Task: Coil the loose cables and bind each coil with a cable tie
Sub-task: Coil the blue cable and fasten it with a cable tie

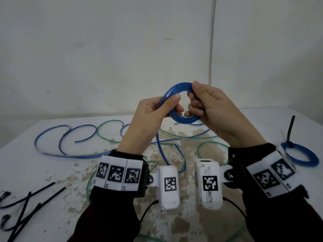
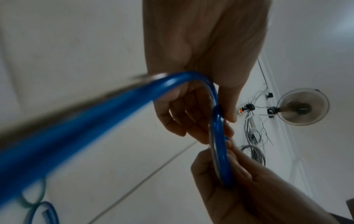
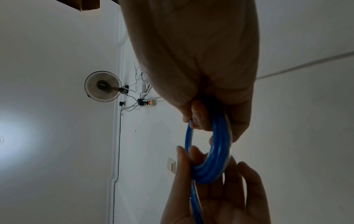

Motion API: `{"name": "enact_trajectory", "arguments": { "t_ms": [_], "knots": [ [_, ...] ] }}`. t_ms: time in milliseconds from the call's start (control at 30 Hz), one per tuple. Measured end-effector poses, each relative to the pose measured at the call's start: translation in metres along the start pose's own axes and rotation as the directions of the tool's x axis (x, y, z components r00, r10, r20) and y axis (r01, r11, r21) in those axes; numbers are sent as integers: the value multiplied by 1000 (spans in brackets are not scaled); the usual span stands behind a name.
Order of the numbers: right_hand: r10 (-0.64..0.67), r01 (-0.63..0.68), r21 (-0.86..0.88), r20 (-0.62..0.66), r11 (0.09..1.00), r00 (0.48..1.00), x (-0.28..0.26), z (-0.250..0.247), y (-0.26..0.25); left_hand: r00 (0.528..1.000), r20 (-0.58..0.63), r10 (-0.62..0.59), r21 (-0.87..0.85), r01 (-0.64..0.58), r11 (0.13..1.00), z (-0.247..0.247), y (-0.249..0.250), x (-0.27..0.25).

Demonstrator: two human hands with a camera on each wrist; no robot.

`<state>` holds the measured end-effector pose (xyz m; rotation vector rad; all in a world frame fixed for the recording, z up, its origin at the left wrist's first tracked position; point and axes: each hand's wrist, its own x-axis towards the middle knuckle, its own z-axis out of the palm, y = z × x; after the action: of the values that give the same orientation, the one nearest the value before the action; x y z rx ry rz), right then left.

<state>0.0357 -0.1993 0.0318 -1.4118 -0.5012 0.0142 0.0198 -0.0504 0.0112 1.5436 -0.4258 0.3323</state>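
While both hands are raised above the stained white table (image 1: 52,172), a small round coil of glossy blue cable (image 1: 176,91) is held between them in the air. The left hand (image 1: 153,117) pinches the coil's left and lower arc, thumb laid over the strands and fingers curled behind. The right hand (image 1: 215,109) grips the right arc, thumb on top, fingers curled through the ring. From the left hand the uncoiled tail of the blue cable (image 1: 160,147) drops to the table and runs off leftward in wide loops (image 1: 52,137). Thin loose green cable (image 1: 108,124) lies tangled across it. A finished blue coil bound with a black cable tie (image 1: 300,154) lies at the table's right edge, just beyond the right wrist. Spare black cable ties (image 1: 26,206) lie scattered at near left. Right wrist view: coil strands stacked several turns thick (image 3: 212,159). Left wrist view: tail blurred.
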Motion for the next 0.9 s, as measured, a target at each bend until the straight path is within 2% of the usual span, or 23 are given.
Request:
{"name": "enact_trajectory", "arguments": {
  "t_ms": [67,233,367,467,533,633,767,900],
  "knots": [
    [-1,1,24,8,1000,1000,2,1,3,999,30,-23,-77,26,997,-2,2,1],
    [47,-47,18,24,999,999,4,3,6,994,59,-93,-119,100,988,-4,3,4],
    [164,-165,12,75,986,984,3,-3,3,994,92,-56,59,50,997,-15,1,4],
    [174,-170,-42,130,985,976,2,-1,3,989,135,-57,191,31,981,-16,3,2],
    [170,-160,-73,170,985,971,0,0,5,987,143,-70,212,38,977,-15,4,1],
    [128,-113,-85,196,990,972,-1,-2,4,983,151,-105,116,88,989,-9,2,2],
    [70,-66,-32,149,997,986,-1,0,4,972,165,-169,-186,199,962,-3,2,3],
    [57,-58,9,110,998,992,0,0,3,973,160,-164,-209,196,958,-4,3,2]
  ]
}}
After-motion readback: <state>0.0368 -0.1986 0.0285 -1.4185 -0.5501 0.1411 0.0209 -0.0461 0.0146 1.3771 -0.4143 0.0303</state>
